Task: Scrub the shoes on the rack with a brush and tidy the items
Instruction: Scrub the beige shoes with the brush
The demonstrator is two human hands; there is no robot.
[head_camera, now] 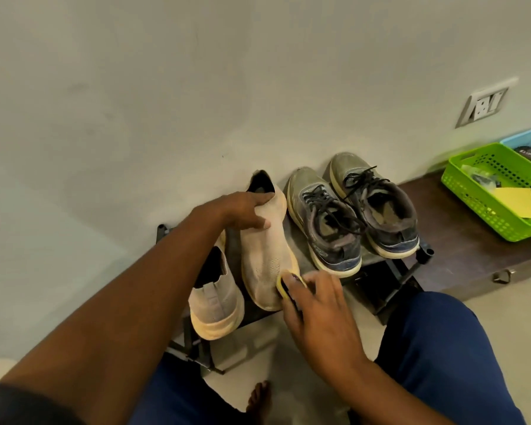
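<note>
Left hand [246, 210] grips knit shoe [265, 250] at collar, frame center; long axis runs top to bottom. Right hand [316, 314] pinches brush [288, 286] against its toe, nearer end.

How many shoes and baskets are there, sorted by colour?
Cream knit shoes: 2, one gripped by the left hand, one on the rack
Grey laced shoes: 2
Green basket: 1
Blue basket: 1
Total: 6
</note>
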